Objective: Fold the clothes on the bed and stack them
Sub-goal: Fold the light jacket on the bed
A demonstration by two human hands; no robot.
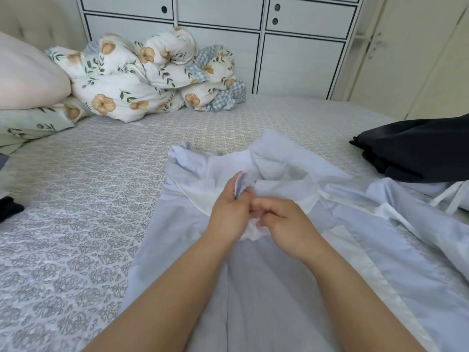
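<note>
A pale blue garment (266,288) with white lining and trim lies spread across the bed (88,199) in front of me. Its upper part is rumpled near the middle of the bed. My left hand (229,214) pinches a small folded bit of the fabric between thumb and fingers. Close beside it, my right hand (281,224) has curled fingers gripping a bunch of white fabric at the same spot. A folded dark garment (416,148) sits at the right edge of the bed.
A bundled floral duvet (152,74) and pillows (28,72) lie at the head of the bed on the left. A white wardrobe (291,47) stands behind the bed. A dark item (10,207) peeks in at the left edge. White ties (451,196) trail at the right.
</note>
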